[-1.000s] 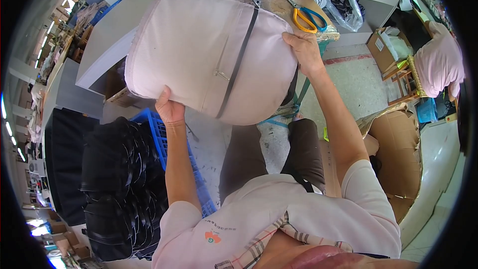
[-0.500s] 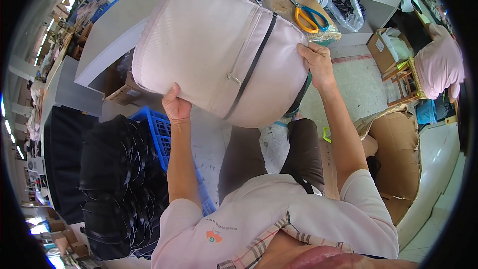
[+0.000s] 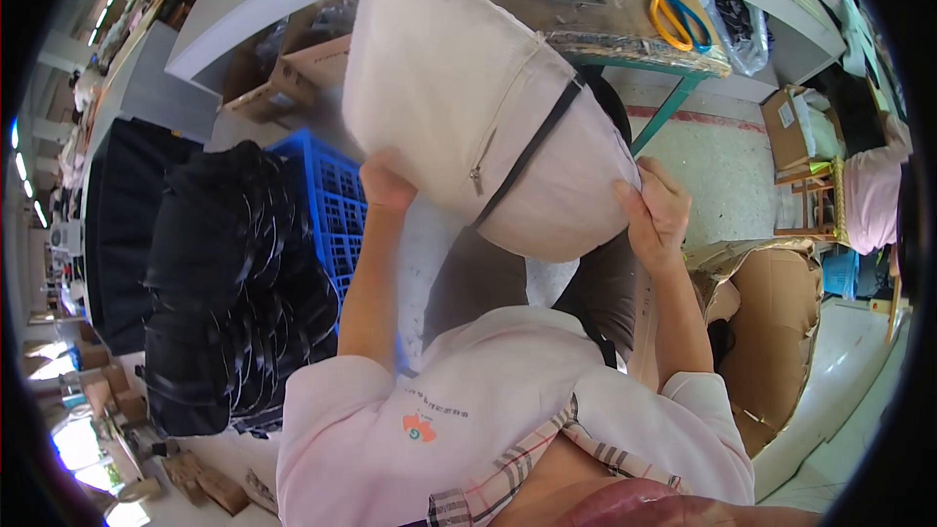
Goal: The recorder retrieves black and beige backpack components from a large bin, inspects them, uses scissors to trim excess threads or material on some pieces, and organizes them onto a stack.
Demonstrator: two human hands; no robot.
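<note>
A pale pinkish-white fabric bag (image 3: 449, 68) is held up in front of me, above my knees. A zipper with a metal pull (image 3: 476, 176) and a black strap (image 3: 532, 146) run across it. My left hand (image 3: 387, 182) grips its lower left edge, fingers partly hidden behind the fabric. At the rounded right end, my right hand (image 3: 656, 213) pinches the rim between thumb and fingers. Dark material shows along the bag's far right edge; its underside is hidden.
Scissors with yellow and blue handles (image 3: 678, 20) lie on a worn worktable (image 3: 576, 0). Stacked black bags (image 3: 215, 263) stand at left by a blue plastic crate (image 3: 332, 205). At right are an open cardboard box (image 3: 771, 332) and a person in pink (image 3: 872, 190).
The bag has shifted right and tilted more steeply, its far end lifted. Both hands moved right with it and still hold it. More of the worktable and its green leg shows.
</note>
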